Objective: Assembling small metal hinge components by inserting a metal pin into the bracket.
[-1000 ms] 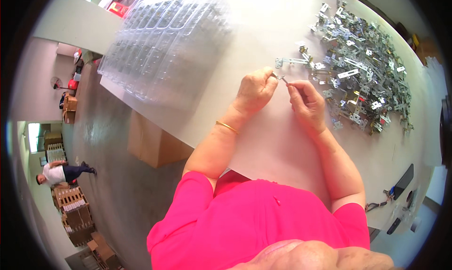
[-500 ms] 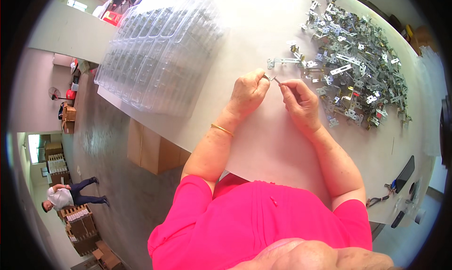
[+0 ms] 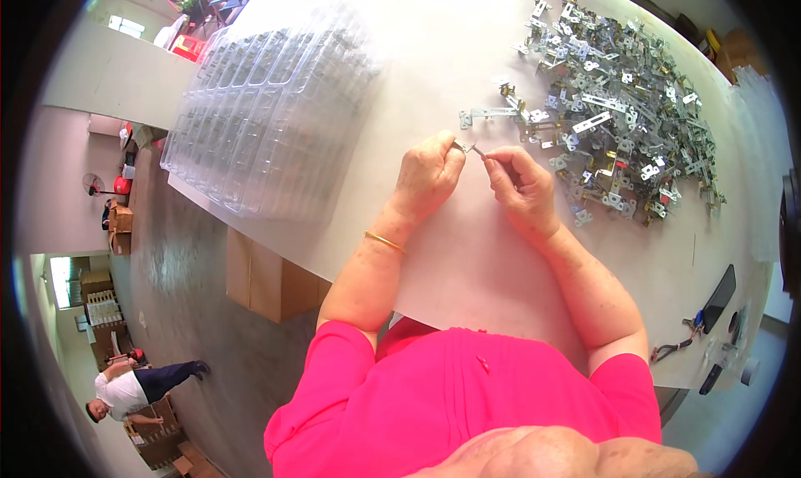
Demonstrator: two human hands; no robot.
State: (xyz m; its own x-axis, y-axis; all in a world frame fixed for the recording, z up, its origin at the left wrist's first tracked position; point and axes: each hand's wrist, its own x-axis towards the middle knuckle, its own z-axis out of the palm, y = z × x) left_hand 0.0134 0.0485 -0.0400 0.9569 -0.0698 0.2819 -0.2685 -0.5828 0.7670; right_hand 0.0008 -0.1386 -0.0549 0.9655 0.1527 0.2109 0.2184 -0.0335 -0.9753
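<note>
My left hand (image 3: 427, 178) and my right hand (image 3: 526, 193) are raised over the table, fingertips almost meeting. Between them a small, thin metal part (image 3: 470, 148) shows, pinched from both sides. It is too small to tell whether this is one piece or two pieces touching. Just beyond my fingers lies a long silvery metal bracket (image 3: 492, 113). It borders a big loose heap of metal brackets (image 3: 617, 119), silver with some brass-coloured bits, to the right of my right hand.
Stacked clear plastic trays (image 3: 250, 128) with small parts in their compartments stand at the left. Pliers (image 3: 674, 348) and a dark flat device (image 3: 718, 299) lie near the right edge. A cardboard box (image 3: 267, 278) sits below the table edge; a person (image 3: 125, 390) stands at far left.
Both hands, still pinching the metal part, appear slightly lower and further left, along with the tabletop things, as the view shifts. The person in the background has moved and turned.
</note>
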